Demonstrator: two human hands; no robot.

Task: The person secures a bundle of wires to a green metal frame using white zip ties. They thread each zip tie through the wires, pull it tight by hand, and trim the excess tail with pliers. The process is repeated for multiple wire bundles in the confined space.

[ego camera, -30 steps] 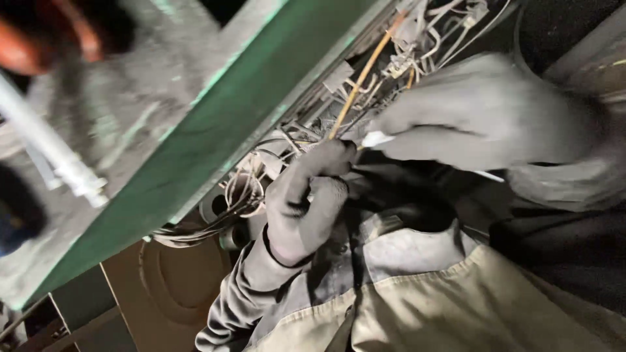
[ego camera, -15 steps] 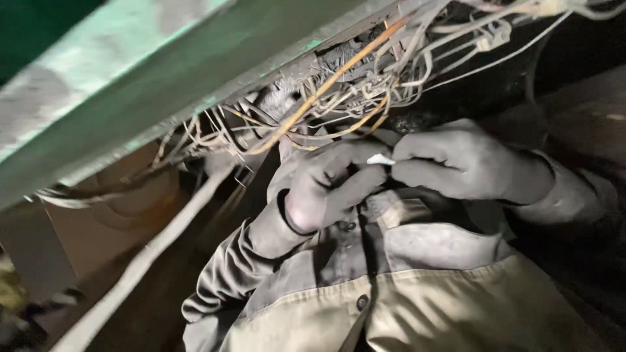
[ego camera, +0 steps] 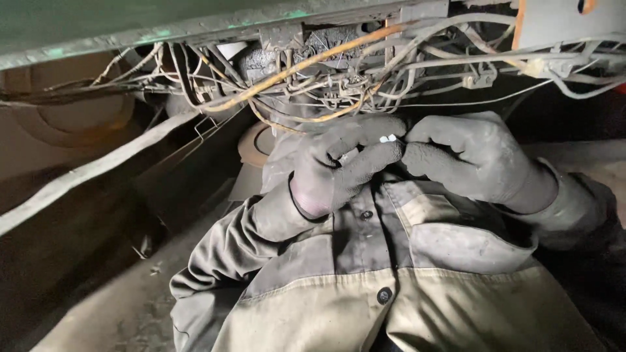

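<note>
Remaining pinched together on small white piece (ego camera: 388, 138): left hand (ego camera: 339, 171), right hand (ego camera: 469, 160), now lower.

Gloves (ego camera: 469, 160) looked like rough matt knit, jacket (ego camera: 417, 287) was dusty cloth, wires (ego camera: 306, 62) dull plastic-coated, beam (ego camera: 130, 29) scuffed painted metal.

Hands beneath the wiring
A small piece (ego camera: 388, 138) sits between both hands' fingertips (ego camera: 391, 153); tangled wires (ego camera: 339, 85) hang just above them.
</note>
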